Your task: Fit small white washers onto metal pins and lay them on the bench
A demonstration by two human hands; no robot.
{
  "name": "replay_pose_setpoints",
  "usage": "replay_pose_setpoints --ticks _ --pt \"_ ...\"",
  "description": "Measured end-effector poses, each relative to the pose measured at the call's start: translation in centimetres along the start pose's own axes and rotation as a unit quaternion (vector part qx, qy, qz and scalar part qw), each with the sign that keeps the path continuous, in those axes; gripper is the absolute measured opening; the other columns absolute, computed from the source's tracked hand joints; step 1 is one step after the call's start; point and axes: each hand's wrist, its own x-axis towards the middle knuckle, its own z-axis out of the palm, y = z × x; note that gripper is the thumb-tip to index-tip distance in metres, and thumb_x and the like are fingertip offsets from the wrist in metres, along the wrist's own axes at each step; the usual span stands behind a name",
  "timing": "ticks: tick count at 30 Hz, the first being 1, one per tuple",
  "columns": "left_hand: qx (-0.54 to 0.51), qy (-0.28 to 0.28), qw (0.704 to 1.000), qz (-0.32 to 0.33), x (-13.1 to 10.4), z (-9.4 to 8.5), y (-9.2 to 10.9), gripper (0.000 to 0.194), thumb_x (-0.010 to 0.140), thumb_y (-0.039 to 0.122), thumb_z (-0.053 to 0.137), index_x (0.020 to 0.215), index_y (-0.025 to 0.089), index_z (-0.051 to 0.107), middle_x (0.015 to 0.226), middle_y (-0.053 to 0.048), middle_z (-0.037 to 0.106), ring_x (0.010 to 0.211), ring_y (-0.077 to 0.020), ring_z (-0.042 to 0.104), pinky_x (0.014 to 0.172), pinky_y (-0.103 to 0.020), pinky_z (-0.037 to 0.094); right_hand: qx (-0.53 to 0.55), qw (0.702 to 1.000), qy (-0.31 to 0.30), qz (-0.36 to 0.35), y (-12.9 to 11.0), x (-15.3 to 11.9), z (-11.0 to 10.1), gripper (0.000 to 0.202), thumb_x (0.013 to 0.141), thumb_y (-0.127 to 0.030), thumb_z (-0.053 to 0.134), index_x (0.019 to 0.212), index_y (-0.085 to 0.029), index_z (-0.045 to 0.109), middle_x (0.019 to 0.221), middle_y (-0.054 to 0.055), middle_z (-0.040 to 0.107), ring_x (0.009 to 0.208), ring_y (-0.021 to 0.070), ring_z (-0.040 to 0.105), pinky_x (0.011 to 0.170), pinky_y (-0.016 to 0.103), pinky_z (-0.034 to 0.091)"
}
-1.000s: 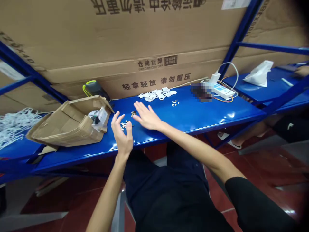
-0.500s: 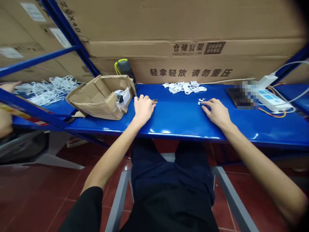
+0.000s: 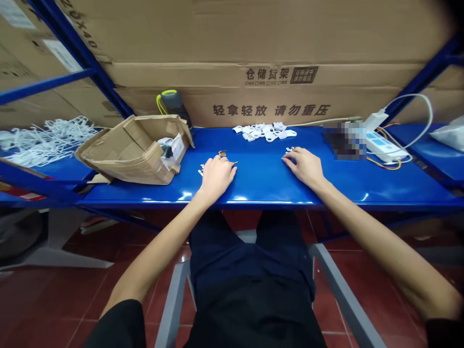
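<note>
My left hand [image 3: 216, 175] lies knuckles-up on the blue shelf [image 3: 261, 186], its fingers curled over a scatter of small metal pins [image 3: 222, 154]; whether it grips any is hidden. My right hand [image 3: 305, 166] rests on the shelf further right, fingertips touching a cluster of tiny white parts [image 3: 289, 149]. A pile of larger white plastic pieces [image 3: 264, 131] lies behind, near the cardboard wall.
A torn cardboard box [image 3: 136, 148] with bagged items sits at the left, a dark bottle with a green loop [image 3: 173, 103] behind it. White plastic hangers [image 3: 43, 137] lie far left. A power strip with cables [image 3: 384, 144] is at the right. Large cartons [image 3: 275, 58] fill the back.
Both hands moved from the middle out onto the shelf: the left settled over the metal pins, the right went to the tiny white parts. The view shifted slightly.
</note>
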Motion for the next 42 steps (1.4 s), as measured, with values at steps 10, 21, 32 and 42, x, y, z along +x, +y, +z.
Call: replay_pose_setpoints --ticks 10,21,32,42 --pt "0.051 0.003 0.998 -0.037 1.1 1.0 -1.4 0.047 0.11 0.024 0.033 0.127 0.007 0.074 0.127 -0.025 0.072 0.126 -0.0418 0.058 0.102 -0.055 0.044 -0.002 0.995 -0.067 -0.068 -5.0 4.1 1.3 0.032 0.106 -0.033 0.05 0.111 -0.021 0.079 0.111 0.015 0.075 0.104 0.0323 0.066 0.084 0.041 0.044" --pt "0.007 0.004 1.0 0.001 -2.2 0.6 1.2 0.047 0.107 0.014 0.039 0.144 0.01 0.067 0.17 -0.021 0.043 0.137 -0.0423 0.054 0.116 -0.06 0.035 0.054 0.995 -0.058 -0.061 -6.5 4.2 2.2 0.025 0.103 -0.029 0.055 0.109 -0.021 0.078 0.111 0.013 0.074 0.104 0.0314 0.066 0.087 0.041 0.046" --pt "-0.133 -0.015 0.99 0.044 7.6 1.5 1.1 0.028 0.102 0.022 0.064 0.123 0.025 0.083 0.13 -0.011 0.077 0.123 -0.0334 0.066 0.102 -0.043 0.052 0.306 0.929 -0.209 -0.007 -4.1 9.8 4.0 0.02 0.082 -0.037 0.08 0.091 -0.02 0.082 0.075 0.001 0.075 0.067 0.0164 0.062 0.065 0.029 0.046" --pt "-0.283 0.032 0.958 0.036 9.2 4.6 -0.3 0.019 0.095 0.027 0.073 0.107 0.025 0.087 0.117 -0.006 0.079 0.111 -0.0254 0.07 0.1 -0.035 0.051 0.321 0.944 -0.078 0.009 -3.7 8.1 3.9 0.019 0.086 -0.036 0.076 0.091 -0.019 0.082 0.085 0.007 0.08 0.076 0.0238 0.072 0.081 0.039 0.056"
